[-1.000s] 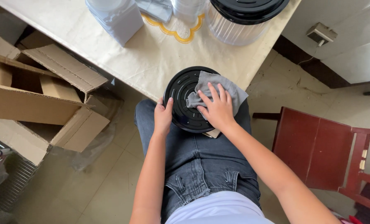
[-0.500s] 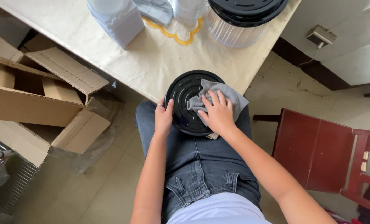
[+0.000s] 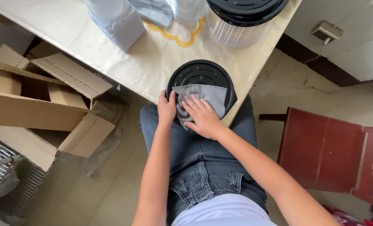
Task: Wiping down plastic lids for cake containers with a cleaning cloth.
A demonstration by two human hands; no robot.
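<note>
A round black lid (image 3: 203,75) is gripped at its left rim by the left hand (image 3: 166,109), over the lap at the desk (image 3: 90,37) edge. A grey cloth (image 3: 207,96) is pressed flat against the lid under the open right hand (image 3: 201,119), whose fingers (image 3: 192,104) are spread, not clenched.

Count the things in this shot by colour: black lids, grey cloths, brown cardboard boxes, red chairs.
Black lids: 2, one on the lap, one on the ribbed container
Grey cloths: 1
Brown cardboard boxes: 1
Red chairs: 1
Total: 5
</note>
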